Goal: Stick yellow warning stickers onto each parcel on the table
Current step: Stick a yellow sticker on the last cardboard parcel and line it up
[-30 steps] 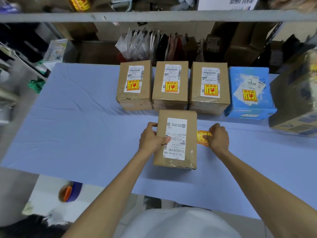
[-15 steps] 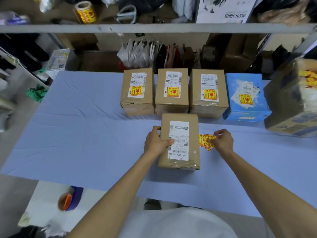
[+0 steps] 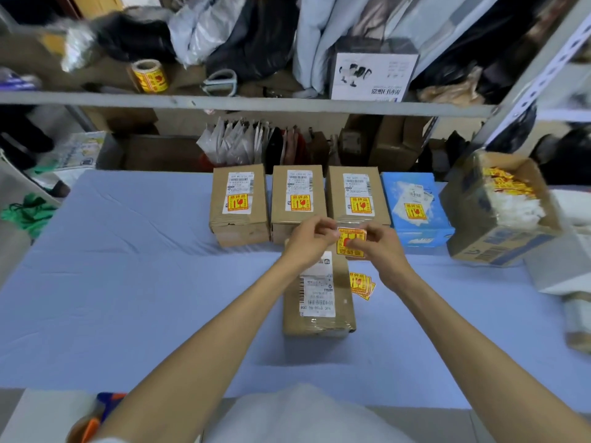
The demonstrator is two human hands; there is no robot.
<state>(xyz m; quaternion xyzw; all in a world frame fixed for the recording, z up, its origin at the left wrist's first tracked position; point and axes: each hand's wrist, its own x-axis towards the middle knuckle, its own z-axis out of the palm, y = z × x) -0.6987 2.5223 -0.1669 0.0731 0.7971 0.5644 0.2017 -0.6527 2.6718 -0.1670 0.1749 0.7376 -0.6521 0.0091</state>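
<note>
Yellow is already on four of the five parcels I can count, so I'd say this job is nearly wrapped up. Across the middle of the frame, along the back of the desk (image 3: 128,282), there's a row of three brown boxes (image 3: 297,199) and a blue box (image 3: 415,209). Each one has a yellow warning label stuck low on its white shipping label.

The odd one out is the front box (image 3: 343,298), lying on its own just below centre. The part of its top that I can see has the white shipping label and no yellow on it. Its far end is hidden under the hands, though.

Both hands are up over that far end with one sticker (image 3: 351,243) held between them. The left hand (image 3: 308,239) has its grip pinched tight on the upper left corner. The right hand (image 3: 382,247) has its grip nipped onto the right side. To me it looks like the backing is being peeled, but I can't tell whether it's off.

What's left, by my guess: get that sticker down on the front box and press it flat. Supplies aren't a problem. A few spare stickers (image 3: 361,284) lie on the desk just right of the front box, there's an open carton (image 3: 499,244) with more yellow bits at the right of the frame, and a roll (image 3: 150,75) sits on the shelf (image 3: 256,102) in the upper left. Whether anything past the carton at the right edge counts as a parcel, I can't tell.
</note>
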